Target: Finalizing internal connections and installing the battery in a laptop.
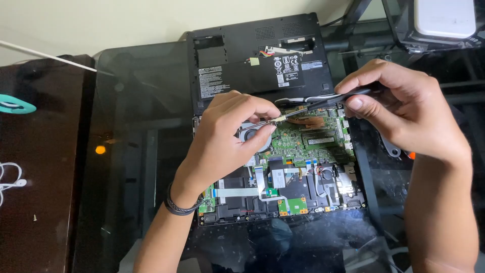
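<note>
Opened laptop [283,167] lies flat on dark glass table [131,151], green circuit board [308,139] exposed. Left hand [227,136] over laptop's fan [251,134], fingers pressed together, pinching thin metal piece [267,122] just above fan. Right hand [399,108] at laptop's upper right edge, thumb and fingers pinching black screwdriver [328,101]; tip meets metal piece near fan. Removed black cover [257,60] lies just behind laptop. White earphones [11,177] far left of laptop. Black wristband [179,205] on left wrist.
</note>
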